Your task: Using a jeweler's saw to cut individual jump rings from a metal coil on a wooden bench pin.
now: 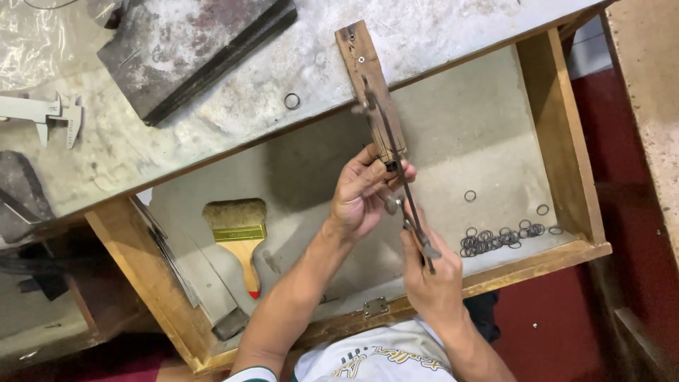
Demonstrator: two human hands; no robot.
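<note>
My left hand [362, 192] pinches something small against the end of a wooden bench peg [369, 85] that juts out from the worktop over an open drawer; what it pinches is too small to make out. My right hand [433, 277] grips the handle of a thin metal saw frame [399, 177], which runs along the peg between my two hands. A pile of small dark metal rings [495, 239] lies in the drawer to the right of my hands.
A wooden drawer [562, 134] is pulled out beneath a dusty worktop [233, 106]. In it lie a flat brush [240, 233] and metal sheets [191, 269]. A dark block [191, 49], a calliper [42, 113] and one loose ring [292, 101] rest on the worktop.
</note>
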